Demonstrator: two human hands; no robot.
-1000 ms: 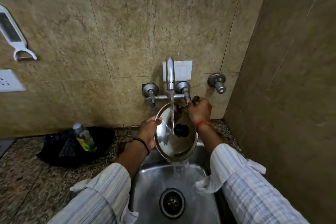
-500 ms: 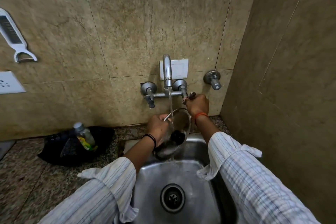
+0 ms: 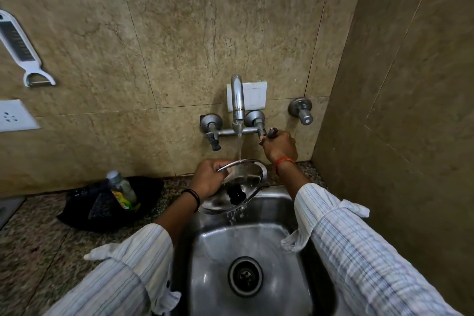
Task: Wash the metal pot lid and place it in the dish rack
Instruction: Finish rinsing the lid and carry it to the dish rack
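One metal pot lid was in my grip, held tilted over the back of the steel sink, with its black knob turned toward me. My left hand was closed on the lid's upper left rim, fingers wrapped over the edge, a black band on that wrist. Water ran from the spout of the wall tap straight down onto the lid's upper edge and dripped off its lower rim into the basin, above the round drain. My right hand was off the lid and up at the right-hand tap handle, fingers curled tightly around it; an orange thread sat on that wrist. Both my sleeves were striped and light, pushed back from the wrists.

To the left of the sink, on the speckled stone counter, a small plastic bottle with a yellow-green label leaned inside a black bag. On the tiled wall hung a white peeler, with a white socket plate below it. A separate valve stuck out of the wall to the right of the tap, and a white switch plate sat behind the spout.
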